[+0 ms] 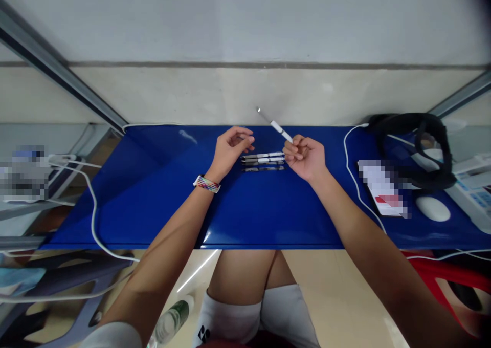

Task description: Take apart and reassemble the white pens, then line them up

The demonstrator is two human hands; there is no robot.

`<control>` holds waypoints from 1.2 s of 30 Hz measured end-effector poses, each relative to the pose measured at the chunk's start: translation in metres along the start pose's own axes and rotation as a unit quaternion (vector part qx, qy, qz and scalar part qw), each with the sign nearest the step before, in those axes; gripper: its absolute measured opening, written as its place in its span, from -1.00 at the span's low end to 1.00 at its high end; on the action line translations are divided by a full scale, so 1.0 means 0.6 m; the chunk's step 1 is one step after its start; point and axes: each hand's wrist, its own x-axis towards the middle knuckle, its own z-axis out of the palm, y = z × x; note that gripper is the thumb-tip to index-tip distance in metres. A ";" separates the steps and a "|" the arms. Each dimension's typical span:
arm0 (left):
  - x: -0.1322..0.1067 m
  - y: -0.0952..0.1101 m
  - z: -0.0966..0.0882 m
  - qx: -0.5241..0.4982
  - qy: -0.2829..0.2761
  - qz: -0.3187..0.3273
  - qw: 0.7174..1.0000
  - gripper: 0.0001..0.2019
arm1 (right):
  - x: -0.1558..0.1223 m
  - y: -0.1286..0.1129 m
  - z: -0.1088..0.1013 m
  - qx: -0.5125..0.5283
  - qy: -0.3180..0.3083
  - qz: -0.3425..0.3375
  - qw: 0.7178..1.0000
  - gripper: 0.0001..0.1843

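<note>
My right hand is closed around a white pen that points up and to the left, its metal tip raised above the blue table. My left hand hovers just left of it with the fingers loosely curled and nothing in them. Between the two hands, three pens lie side by side on the table, parallel to its back edge. A striped band is on my left wrist.
A white cable runs down the right part of the table next to a white card or box. Further right lie a black strap bundle, a white mouse and a white device. Another white cable hangs off the left edge. A bottle stands on the floor.
</note>
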 end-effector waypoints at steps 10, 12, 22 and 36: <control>-0.003 0.004 0.003 -0.073 -0.037 -0.053 0.995 -0.68 | -0.005 -0.006 -0.001 0.037 -0.054 0.081 0.995 -0.91; -0.004 0.005 0.003 -0.082 -0.035 -0.060 0.994 -0.70 | -0.004 -0.008 -0.002 0.047 -0.047 0.089 0.994 -0.77; -0.008 0.000 0.009 -0.085 -0.024 -0.056 0.994 -0.70 | 0.001 -0.007 0.004 0.133 0.027 0.093 0.986 -0.65; -0.007 0.003 0.011 -0.046 0.003 -0.018 0.999 -0.76 | 0.006 0.007 0.001 0.075 0.031 0.034 0.996 -0.73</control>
